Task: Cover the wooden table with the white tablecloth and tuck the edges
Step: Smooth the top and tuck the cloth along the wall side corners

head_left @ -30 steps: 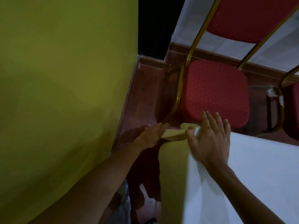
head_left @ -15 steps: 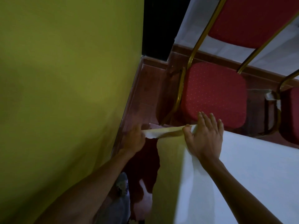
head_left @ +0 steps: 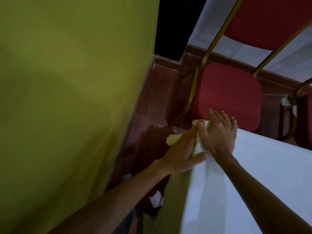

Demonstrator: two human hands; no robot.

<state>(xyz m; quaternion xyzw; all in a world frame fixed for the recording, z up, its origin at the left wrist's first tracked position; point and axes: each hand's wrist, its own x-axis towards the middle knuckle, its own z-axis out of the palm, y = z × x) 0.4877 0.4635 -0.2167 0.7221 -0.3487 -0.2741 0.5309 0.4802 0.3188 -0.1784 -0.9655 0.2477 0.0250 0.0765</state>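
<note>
The white tablecloth [head_left: 263, 168] covers the table at the lower right; the wood beneath is hidden. At the far left corner of the table my right hand [head_left: 219, 134] lies flat on the cloth, fingers spread, and pins the corner. My left hand [head_left: 183, 151] presses against the side of that corner, thumb on top, and holds a folded flap of the cloth [head_left: 173, 139] that sticks out to the left. The cloth's hanging side [head_left: 175, 196] looks yellowish in the wall's reflected light.
A yellow-green wall [head_left: 70, 98] runs close along the left, leaving a narrow strip of reddish floor [head_left: 152, 98]. A red padded chair with a gold frame [head_left: 228, 93] stands just beyond the table corner. A second red chair [head_left: 303, 119] is at the right edge.
My left hand has come back from the left, where it had pulled the flap out taut, and now presses the flap against the corner beside my right hand.
</note>
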